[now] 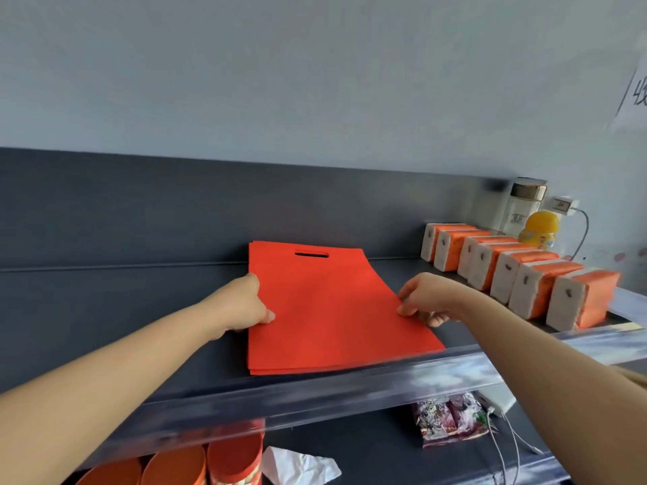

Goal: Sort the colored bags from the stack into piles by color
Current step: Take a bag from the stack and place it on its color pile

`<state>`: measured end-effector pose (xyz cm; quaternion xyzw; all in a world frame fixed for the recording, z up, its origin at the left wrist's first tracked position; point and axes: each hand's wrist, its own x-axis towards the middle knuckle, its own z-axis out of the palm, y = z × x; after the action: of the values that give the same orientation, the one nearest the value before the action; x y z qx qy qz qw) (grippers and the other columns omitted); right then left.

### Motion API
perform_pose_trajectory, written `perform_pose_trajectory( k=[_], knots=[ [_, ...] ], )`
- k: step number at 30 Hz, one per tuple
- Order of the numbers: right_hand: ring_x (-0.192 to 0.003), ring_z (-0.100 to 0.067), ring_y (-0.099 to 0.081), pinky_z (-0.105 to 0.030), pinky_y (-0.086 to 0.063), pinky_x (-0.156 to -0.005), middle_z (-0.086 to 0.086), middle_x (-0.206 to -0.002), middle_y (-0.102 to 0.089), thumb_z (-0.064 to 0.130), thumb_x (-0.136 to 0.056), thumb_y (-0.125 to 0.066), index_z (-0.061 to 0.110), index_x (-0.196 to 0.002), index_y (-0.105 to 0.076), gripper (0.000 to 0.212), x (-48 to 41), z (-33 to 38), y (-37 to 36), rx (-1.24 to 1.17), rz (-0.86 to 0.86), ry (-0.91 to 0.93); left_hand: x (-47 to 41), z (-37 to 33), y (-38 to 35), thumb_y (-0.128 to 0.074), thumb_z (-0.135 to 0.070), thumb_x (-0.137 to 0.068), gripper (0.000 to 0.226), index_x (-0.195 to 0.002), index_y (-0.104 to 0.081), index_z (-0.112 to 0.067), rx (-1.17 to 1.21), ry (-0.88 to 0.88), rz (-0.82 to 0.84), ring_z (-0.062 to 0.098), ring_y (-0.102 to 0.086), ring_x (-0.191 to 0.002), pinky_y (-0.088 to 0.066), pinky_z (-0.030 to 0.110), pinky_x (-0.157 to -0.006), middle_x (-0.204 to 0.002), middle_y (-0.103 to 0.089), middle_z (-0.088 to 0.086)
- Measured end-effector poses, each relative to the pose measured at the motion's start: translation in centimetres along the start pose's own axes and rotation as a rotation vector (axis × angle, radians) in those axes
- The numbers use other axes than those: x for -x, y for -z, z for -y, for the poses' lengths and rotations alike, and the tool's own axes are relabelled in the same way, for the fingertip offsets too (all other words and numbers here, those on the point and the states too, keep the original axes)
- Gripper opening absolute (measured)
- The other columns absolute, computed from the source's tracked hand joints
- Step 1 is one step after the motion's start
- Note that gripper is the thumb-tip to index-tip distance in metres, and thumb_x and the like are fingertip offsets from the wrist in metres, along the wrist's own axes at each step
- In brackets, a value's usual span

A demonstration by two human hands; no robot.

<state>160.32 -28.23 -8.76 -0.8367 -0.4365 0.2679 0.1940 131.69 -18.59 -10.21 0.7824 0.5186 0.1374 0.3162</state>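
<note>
– Two hands, one pile: the left hand point(250, 304) grips the 9 o'clock edge of the red bags point(332, 320), thumb on top, while the right hand point(425, 299) pinches the 3 o'clock edge. The hands are apart, with the pile between them.

– Where does the pile lie?

– Flat on the dark shelf point(122, 309), dead ahead of the person at 12 o'clock. Its long axis runs 12 to 6: cutout handle point(311, 254) at the far end, near end just behind the clear rail point(350, 390).

– Which hand is nearer?

– Neither, by any margin. Both sit at about mid-length, so a lift or a pull toward 6 o'clock would likely come off evenly.

– And what can't be made out?

– Any other colour. Only red shows, on top and along the layered near edge, and the count of bags cannot be told. The fingers under the pile's edges are mostly hidden. Where the colour piles are to go is not shown.

– The surroundings?

– A row of orange tissue packs point(518, 281) at 3 o'clock, touching side by side; a clear bottle point(523, 208) and a yellow bottle point(541, 227) stand at 2. Below the shelf are red tubs point(234, 456) at 7, cut off by the frame, crumpled paper point(297, 467) at 6, and a snack packet point(448, 420) beside a white charger point(497, 402) at 5.
</note>
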Motion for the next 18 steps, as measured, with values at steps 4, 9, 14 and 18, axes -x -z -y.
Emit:
perform_pose_trajectory(
  k=[4, 9, 14, 18],
  knots=[
    [-0.054, -0.018, -0.048, -0.018, -0.041, -0.043, -0.010, -0.070, -0.055, 0.003, -0.083, -0.067, 0.003, -0.114, -0.063, 0.031, -0.4, 0.4, 0.0, 0.069, -0.008, 0.002, 0.7, -0.3, -0.2, -0.065, -0.028, -0.090, 0.059, -0.138, -0.039, -0.007, -0.131, -0.011, -0.051, 0.014, -0.041, -0.100, -0.038, 0.026, -0.088, -0.133, -0.046, 0.006],
    [-0.053, -0.020, -0.049, -0.019, -0.042, -0.043, -0.011, -0.066, -0.055, 0.006, -0.082, -0.063, 0.001, -0.117, -0.061, 0.036, -0.5, 1.0, 0.0, 0.214, -0.002, 0.002, 0.8, -0.1, -0.4, -0.064, -0.028, -0.091, 0.061, -0.141, -0.038, -0.008, -0.178, 0.010, -0.042, 0.016, -0.045, -0.104, -0.038, 0.026, -0.087, -0.132, -0.046, 0.004],
    [-0.066, -0.021, -0.055, -0.027, -0.047, -0.061, -0.003, -0.072, -0.056, 0.020, -0.078, -0.065, 0.010, -0.095, -0.061, 0.020, -0.2, 2.2, -0.4, 0.542, -0.168, 0.069, 1.4, -0.1, -0.6, -0.059, -0.032, -0.094, 0.057, -0.143, -0.039, -0.011, -0.303, -0.034, -0.069, 0.021, -0.037, -0.133, -0.037, 0.031, -0.103, -0.148, -0.035, 0.005],
    [-0.082, -0.023, -0.059, -0.026, -0.043, -0.059, 0.000, -0.092, -0.064, 0.026, -0.079, -0.058, 0.016, -0.098, -0.062, 0.022, -0.2, 3.8, -1.3, 0.631, -0.367, 0.244, 2.0, 0.2, 0.3, -0.055, -0.035, -0.095, 0.056, -0.145, -0.038, -0.014, -0.393, -0.067, -0.116, 0.023, -0.025, -0.141, -0.032, 0.034, -0.108, -0.154, -0.026, 0.004]
  ],
)
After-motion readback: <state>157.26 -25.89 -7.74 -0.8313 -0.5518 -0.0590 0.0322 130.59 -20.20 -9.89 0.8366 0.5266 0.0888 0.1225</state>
